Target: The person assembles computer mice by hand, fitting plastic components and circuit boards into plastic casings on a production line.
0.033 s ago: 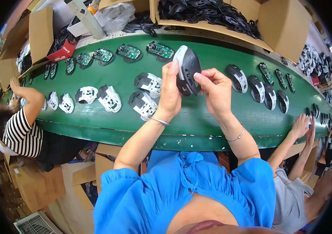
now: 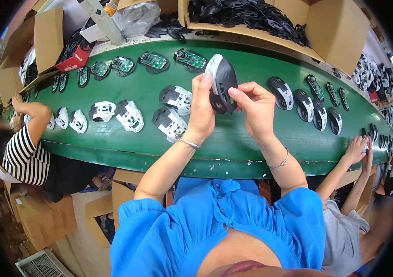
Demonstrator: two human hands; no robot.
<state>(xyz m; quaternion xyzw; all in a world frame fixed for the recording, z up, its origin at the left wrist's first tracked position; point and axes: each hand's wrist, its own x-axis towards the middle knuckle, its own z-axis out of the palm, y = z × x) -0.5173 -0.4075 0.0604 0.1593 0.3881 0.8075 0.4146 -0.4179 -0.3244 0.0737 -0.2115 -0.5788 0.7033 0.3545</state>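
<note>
Both forearms reach forward; the left hand (image 2: 202, 108) is closed around a black-and-grey mouse (image 2: 223, 81) above the green surface (image 2: 238, 143), the right hand (image 2: 255, 108) pinching its edge. Beyond, a cardboard box (image 2: 337, 34) contains black parts (image 2: 252, 18).

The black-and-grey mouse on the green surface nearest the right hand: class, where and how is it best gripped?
Probably by the middle of its long sides, with the right hand coming from above. This mouse is longer than wide, so its sides suit a pinch; another mouse lies close on its right.
</note>
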